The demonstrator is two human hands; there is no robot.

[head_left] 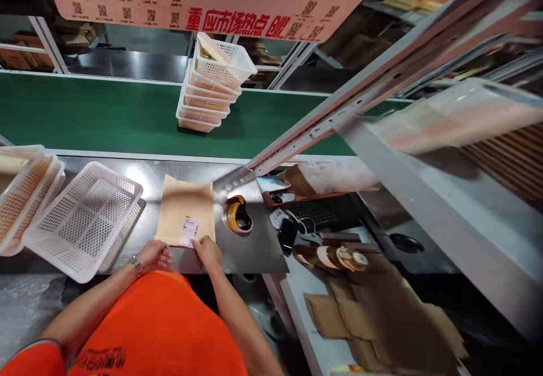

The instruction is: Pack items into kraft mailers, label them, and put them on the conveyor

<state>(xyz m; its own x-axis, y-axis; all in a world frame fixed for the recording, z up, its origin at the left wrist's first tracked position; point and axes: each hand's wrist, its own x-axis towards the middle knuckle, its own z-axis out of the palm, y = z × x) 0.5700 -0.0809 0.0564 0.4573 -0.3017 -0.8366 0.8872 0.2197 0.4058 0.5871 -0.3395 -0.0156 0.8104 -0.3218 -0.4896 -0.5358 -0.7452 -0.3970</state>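
A tan mailing envelope [182, 203] lies flat on the metal table, with a white printed label [189, 231] near its lower right. My right hand [207, 253] grips the envelope's bottom edge, its thumb at the label's lower corner. Beside the lower left corner of the envelope, my left hand [155, 256] is curled closed, and nothing shows in its fingers. A watch [136, 264] is on the left wrist. To the right of the envelope stands a roll of yellow and black tape [239, 215].
A white plastic basket [91, 217] sits left, beside stacked baskets [29, 195]. More stacked baskets [207, 96] stand on the green conveyor [106, 113]. A slanted metal post [322, 121] rises at right. Flat cardboard [382, 308] and a keyboard [326, 213] lie on the right-hand shelf.
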